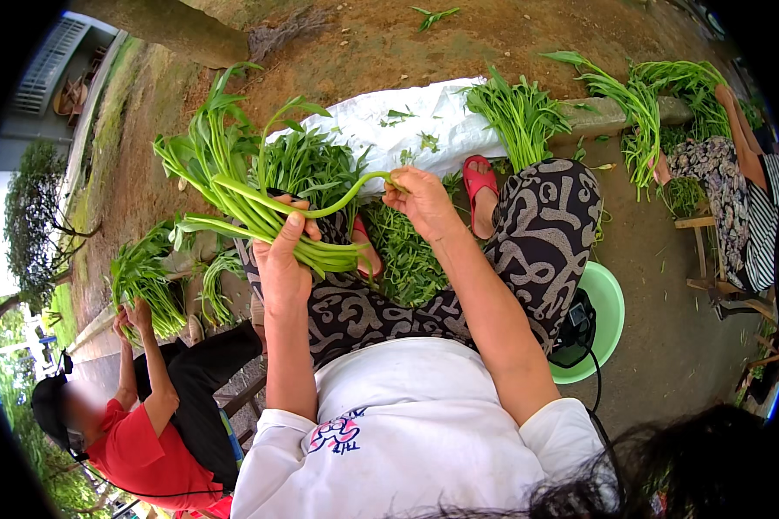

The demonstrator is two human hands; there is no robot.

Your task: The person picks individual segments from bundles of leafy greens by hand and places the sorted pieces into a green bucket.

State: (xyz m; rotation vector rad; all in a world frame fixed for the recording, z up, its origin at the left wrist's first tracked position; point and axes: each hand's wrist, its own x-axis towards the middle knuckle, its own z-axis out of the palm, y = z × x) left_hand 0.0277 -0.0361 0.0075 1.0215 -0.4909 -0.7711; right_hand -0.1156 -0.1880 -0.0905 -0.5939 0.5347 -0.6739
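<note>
My left hand (284, 259) is closed around a bunch of leafy green vegetable stems (253, 214), whose leaves point up and to the left. One thicker stem (337, 206) curves from that bunch across to my right hand (419, 198), which pinches its end between thumb and fingers. Beyond my left hand, a pile of similar greens (311, 162) lies at the near edge of a white plastic sheet (363, 107). Loose leaves and stem pieces (406, 259) cover the ground between my feet. Another bunch of greens (518, 120) stands beside my knee, its leaves over the sheet.
A green basin (607, 324) holding a black device with a cable stands by my thigh. At left a person in a red shirt (149, 454) handles greens; at far right another person holds greens (681, 84). A low concrete curb (597, 117) runs past the sheet.
</note>
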